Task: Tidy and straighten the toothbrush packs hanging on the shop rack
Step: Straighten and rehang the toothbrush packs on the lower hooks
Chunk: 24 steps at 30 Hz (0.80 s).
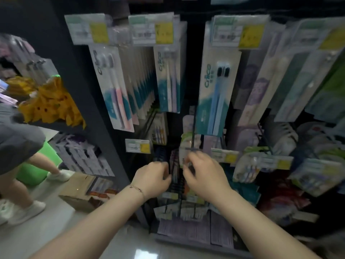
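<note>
- Low on the shop rack (194,116), 2 bare hands work a middle hook of dark toothbrush packs (175,171).
- Left hand (152,177): fingers curled at the packs' left edge; a firm grip cannot be confirmed through the blur.
- Right hand (202,171): fingers pinched together at the pack tops, apparently on a card edge.
- Judged step: squaring this row. Next: level the packs and push them back along the hook.

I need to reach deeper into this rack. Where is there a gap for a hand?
One dark gap runs between the purple-and-white toothbrush pack and the blue twin-brush pack. The lower hooks around the left hand and right hand are crowded.
</note>
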Available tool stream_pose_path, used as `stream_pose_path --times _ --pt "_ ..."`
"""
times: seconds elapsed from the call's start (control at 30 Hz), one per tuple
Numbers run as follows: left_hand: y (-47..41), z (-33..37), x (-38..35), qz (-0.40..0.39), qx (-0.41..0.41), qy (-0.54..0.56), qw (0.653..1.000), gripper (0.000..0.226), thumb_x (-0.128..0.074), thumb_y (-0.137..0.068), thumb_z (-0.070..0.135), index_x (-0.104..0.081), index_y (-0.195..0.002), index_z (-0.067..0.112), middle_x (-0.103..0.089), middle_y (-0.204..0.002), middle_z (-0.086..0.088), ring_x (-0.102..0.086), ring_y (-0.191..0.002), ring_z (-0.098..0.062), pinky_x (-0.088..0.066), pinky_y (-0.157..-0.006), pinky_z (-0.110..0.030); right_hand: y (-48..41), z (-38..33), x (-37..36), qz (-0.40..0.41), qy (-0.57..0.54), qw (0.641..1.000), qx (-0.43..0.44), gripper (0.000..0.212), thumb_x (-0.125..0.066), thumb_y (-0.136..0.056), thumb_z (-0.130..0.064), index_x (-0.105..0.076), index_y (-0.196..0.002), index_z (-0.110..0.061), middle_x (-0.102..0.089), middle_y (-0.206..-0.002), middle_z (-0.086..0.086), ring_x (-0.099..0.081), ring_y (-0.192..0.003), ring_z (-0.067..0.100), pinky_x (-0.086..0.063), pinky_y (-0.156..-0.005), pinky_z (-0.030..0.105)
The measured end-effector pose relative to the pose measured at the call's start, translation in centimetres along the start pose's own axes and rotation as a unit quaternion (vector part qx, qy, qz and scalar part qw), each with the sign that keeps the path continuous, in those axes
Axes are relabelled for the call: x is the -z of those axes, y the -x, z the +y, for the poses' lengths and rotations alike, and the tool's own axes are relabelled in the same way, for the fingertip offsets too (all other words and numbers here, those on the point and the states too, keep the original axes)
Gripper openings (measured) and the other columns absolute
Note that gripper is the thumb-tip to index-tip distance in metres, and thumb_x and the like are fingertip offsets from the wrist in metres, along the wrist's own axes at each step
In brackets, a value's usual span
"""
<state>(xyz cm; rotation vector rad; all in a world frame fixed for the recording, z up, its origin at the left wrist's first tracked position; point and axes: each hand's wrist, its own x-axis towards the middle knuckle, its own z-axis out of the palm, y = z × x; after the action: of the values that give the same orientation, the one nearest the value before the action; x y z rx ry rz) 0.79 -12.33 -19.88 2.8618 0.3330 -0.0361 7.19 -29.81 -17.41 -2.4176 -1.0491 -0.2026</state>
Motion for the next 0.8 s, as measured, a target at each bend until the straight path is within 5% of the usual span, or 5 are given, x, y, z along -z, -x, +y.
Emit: stream_pose_path --times 0.23,0.43,0.63,0.8 --pt "-0.6 -0.4 -4.4 -0.054 -0.028 0.005 0.998 0.013 -0.052 -0.091 0.037 -0.055 -0.093 0.025 -0.063 -0.095 0.001 -0.064 -0.082 -0.023 -0.057 -0.071 -0.040 2.2 1.2 -3.2 -0.062 0.018 0.997 -0.049 0.016 -0.054 -0.093 -0.031 -0.061 -0.093 -0.016 -0.058 -0.093 0.001 -0.057 -0.090 0.022 -0.045 -0.068 0.034" --pt "-2.8 -1.0 -7.0 -0.087 -0.002 0.046 0.995 0.016 -0.053 -0.092 0.036 -0.058 -0.100 0.022 -0.062 -0.099 0.000 -0.062 -0.087 -0.022 -0.057 -0.074 -0.040 2.9 3.9 -5.9 -0.104 0.008 0.988 -0.111 0.015 -0.052 -0.094 -0.031 -0.057 -0.095 -0.017 -0.046 -0.088 -0.006 -0.055 -0.088 0.020 -0.033 -0.062 0.029" --pt "-6.7 -0.9 -8.4 0.007 0.030 0.223 0.974 0.029 -0.056 -0.097 0.028 -0.050 -0.122 0.014 -0.057 -0.114 -0.002 -0.057 -0.102 -0.019 -0.052 -0.089 -0.039 -0.1 6.7 -7.6 -0.115 -0.072 0.970 -0.200 0.040 -0.052 -0.093 -0.027 -0.050 -0.133 -0.020 -0.052 -0.122 0.003 -0.059 -0.105 0.024 -0.051 -0.078 0.034" --pt "-10.9 0.2 -8.6 0.088 0.041 0.346 0.933 0.037 -0.061 -0.095 0.033 -0.053 -0.125 0.013 -0.063 -0.119 -0.006 -0.061 -0.107 -0.020 -0.052 -0.092 -0.041 -3.3 8.3 -8.8 -0.131 -0.131 0.936 -0.300 0.052 -0.052 -0.095 -0.036 -0.028 -0.142 -0.033 -0.062 -0.101 0.004 -0.061 -0.093 0.026 -0.054 -0.084 0.040"
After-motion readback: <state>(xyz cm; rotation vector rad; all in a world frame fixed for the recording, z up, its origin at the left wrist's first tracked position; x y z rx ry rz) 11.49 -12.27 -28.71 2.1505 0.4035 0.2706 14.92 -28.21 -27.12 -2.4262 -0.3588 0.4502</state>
